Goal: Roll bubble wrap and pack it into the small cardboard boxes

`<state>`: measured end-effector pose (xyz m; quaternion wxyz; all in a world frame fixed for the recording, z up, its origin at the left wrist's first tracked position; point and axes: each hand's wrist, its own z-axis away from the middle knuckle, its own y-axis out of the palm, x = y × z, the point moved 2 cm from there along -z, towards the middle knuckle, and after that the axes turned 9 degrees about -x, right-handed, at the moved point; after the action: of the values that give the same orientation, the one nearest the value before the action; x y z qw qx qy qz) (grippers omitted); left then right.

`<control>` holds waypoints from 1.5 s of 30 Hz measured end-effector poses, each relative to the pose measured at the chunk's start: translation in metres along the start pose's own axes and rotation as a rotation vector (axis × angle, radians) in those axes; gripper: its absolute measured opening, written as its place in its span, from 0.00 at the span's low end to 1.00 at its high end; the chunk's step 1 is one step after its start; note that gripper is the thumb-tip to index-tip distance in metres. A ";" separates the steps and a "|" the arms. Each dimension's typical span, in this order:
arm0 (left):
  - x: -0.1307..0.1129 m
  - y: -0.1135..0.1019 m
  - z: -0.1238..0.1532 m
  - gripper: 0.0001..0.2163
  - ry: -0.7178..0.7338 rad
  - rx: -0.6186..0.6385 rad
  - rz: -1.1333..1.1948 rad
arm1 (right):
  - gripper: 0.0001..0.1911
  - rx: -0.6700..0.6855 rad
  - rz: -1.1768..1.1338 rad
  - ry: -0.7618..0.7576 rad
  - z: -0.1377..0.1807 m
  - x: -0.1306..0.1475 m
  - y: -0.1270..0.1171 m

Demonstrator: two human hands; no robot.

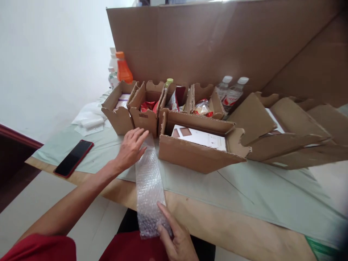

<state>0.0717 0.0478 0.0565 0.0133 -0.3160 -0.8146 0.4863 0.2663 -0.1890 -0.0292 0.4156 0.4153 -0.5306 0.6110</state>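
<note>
A long strip of clear bubble wrap (149, 183) lies across the table edge, running from the cardboard boxes toward me. My left hand (131, 148) rests flat on its far end, fingers stretched out. My right hand (176, 241) holds the near end, where it hangs past the table edge, with thumb and fingers laid on the wrap. An open cardboard box (197, 154) with a white and brown carton inside stands just right of the strip.
A row of small open cardboard boxes (141, 108) holds packets and bottles. An orange-capped bottle (123, 69) and water bottles (231, 92) stand behind. A black phone (73, 157) in a red case lies at left. Flattened cardboard (293, 127) sits at right, a tall cardboard sheet (217, 40) behind.
</note>
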 end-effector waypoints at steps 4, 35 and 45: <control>-0.017 -0.033 0.082 0.21 0.079 0.160 0.409 | 0.24 0.080 -0.193 0.263 0.002 0.008 -0.011; -0.048 -0.018 0.154 0.19 -0.249 -0.047 0.266 | 0.19 -0.116 0.681 -0.809 -0.074 0.022 -0.010; -0.051 -0.009 0.172 0.13 -0.312 -0.061 0.318 | 0.13 -0.131 0.539 -0.633 -0.083 0.046 -0.015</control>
<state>0.0520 -0.1168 -0.0124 -0.1991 -0.3617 -0.7610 0.5004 0.2613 -0.1019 0.0111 0.0829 0.4017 -0.7594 0.5050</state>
